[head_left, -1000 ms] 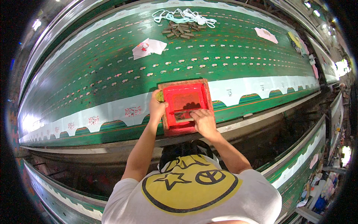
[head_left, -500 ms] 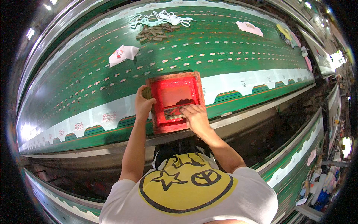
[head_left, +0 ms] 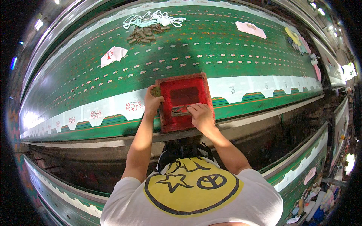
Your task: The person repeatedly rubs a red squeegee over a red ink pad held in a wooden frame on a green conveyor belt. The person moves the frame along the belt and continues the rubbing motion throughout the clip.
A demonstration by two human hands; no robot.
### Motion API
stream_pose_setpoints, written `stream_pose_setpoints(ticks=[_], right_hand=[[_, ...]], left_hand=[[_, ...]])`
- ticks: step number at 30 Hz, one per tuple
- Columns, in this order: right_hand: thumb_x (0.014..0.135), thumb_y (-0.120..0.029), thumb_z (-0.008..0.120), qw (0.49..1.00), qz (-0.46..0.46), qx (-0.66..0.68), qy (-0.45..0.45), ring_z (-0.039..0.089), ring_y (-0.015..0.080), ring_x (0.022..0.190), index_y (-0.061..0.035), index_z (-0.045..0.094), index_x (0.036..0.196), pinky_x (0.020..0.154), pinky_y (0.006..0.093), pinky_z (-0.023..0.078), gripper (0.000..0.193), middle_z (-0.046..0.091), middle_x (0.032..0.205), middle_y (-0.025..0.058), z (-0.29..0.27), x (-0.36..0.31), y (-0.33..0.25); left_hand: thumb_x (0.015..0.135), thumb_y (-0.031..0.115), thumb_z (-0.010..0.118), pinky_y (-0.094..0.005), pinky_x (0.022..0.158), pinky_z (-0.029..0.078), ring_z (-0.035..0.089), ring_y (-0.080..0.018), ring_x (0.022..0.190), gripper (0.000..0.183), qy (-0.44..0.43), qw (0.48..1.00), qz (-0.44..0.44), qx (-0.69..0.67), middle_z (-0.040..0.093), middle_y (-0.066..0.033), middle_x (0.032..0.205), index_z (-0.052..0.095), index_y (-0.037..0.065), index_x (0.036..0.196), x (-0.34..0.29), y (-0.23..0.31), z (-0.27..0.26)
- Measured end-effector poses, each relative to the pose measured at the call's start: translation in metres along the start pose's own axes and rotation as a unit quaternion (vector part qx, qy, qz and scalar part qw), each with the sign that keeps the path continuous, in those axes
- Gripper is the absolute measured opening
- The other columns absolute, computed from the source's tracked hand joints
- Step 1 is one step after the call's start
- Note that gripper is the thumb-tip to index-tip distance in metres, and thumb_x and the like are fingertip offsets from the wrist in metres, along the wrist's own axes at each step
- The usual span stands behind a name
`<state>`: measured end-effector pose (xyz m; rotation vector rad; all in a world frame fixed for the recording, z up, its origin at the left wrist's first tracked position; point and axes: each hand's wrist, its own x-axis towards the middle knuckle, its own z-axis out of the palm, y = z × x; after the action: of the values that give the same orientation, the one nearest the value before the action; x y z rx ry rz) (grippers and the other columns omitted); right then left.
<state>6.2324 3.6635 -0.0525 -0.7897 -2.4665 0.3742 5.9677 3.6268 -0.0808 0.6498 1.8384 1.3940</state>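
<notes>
A red-stained screen printing frame [head_left: 208,92] lies over the scalloped white strip [head_left: 115,101] along the near edge of the green table. My left hand [head_left: 152,102] curls round a greenish-brown lump [head_left: 156,91] at the frame's left side, thumb against the rim. Inside the frame, my right hand [head_left: 202,115] grips the right part of a squeegee [head_left: 180,111], which lies across below a dark rectangular window [head_left: 184,96]. Red dotted prints [head_left: 133,106] show on the strip left of the frame. The frame hides whatever lies beneath it.
Toward the far side lie tangled white cords [head_left: 156,19] beside a pile of short dark pieces [head_left: 141,35]. Two printed white cloth pieces [head_left: 114,55] [head_left: 250,29] lie on the green surface [head_left: 222,49]. A pale ledge [head_left: 260,116] runs along the table's near edge.
The frame has moved right along the strip, carried with both hands, and a red print now shows where it was. Its window has turned from bright red to dark.
</notes>
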Motion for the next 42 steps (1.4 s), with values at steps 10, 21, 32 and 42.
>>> stream_pose_setpoints(ticks=[10, 21, 32, 42], right_hand=[[0.072, -0.002, 0.066, 0.999, 0.034, 0.024, -0.026, 0.066, 0.0305, 0.105, -0.0065, 0.070, 0.106, 0.093, 0.0464, 0.050, 0.034, 0.073, 0.111, 0.0094, 0.000, -0.004, 0.006], [0.073, 0.001, 0.068, 0.998, 0.054, -0.002, -0.014, 0.068, 0.0316, 0.103, -0.0053, 0.074, 0.104, 0.091, 0.0445, 0.054, 0.032, 0.075, 0.107, 0.0099, -0.007, -0.007, -0.007], [0.075, 0.000, 0.069, 0.998, 0.056, -0.018, -0.035, 0.067, 0.0305, 0.106, -0.0041, 0.074, 0.107, 0.095, 0.0439, 0.052, 0.033, 0.074, 0.109, 0.0113, -0.002, -0.012, -0.009], [0.074, 0.001, 0.068, 0.998, 0.053, -0.011, -0.032, 0.067, 0.0311, 0.104, -0.0031, 0.074, 0.107, 0.094, 0.0442, 0.053, 0.034, 0.073, 0.107, 0.0113, -0.001, -0.008, -0.008]], left_hand=[[0.058, 0.001, 0.078, -0.0361, 0.089, 0.054, 0.066, -0.0254, 0.099, 0.075, 0.030, 0.991, 0.066, 0.115, 0.068, -0.0098, 0.112, 0.061, 0.007, 0.131, 0.005, -0.005, 0.006], [0.060, 0.001, 0.077, -0.0371, 0.089, 0.054, 0.067, -0.0258, 0.099, 0.074, 0.013, 0.996, 0.004, 0.086, 0.070, -0.0107, 0.106, 0.060, 0.010, 0.131, 0.003, -0.006, 0.013], [0.061, -0.002, 0.077, -0.0384, 0.084, 0.055, 0.067, -0.0268, 0.098, 0.075, -0.004, 0.996, -0.018, 0.089, 0.070, -0.0110, 0.106, 0.059, 0.012, 0.132, 0.000, 0.005, 0.008], [0.060, -0.002, 0.080, -0.0399, 0.086, 0.055, 0.067, -0.0284, 0.101, 0.078, -0.029, 0.995, -0.043, 0.083, 0.070, -0.0116, 0.111, 0.058, 0.011, 0.133, 0.015, -0.017, 0.004]])
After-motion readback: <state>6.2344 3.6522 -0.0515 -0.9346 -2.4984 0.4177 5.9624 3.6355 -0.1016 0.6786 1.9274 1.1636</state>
